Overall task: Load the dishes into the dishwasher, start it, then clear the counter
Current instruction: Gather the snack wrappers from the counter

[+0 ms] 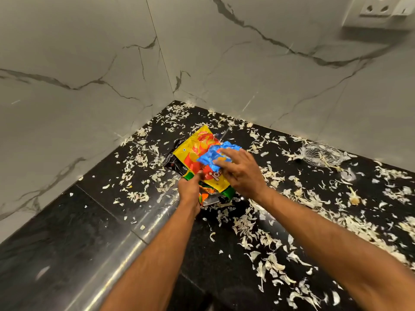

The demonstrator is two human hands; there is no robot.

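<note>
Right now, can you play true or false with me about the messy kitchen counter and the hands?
1. The counter is black. True.
2. The right hand is on a blue wrapper. True.
3. The left hand is empty and flat on the counter. False: it grips the bottom edge of the yellow packet.
4. The peels are swept into one neat pile. False: they lie scattered all over the counter.
5. A white net bag lies near the back wall, to the right of the hands. True.
6. A plate sits under the packets. False: no plate shows; the packets lie on the counter.
</note>
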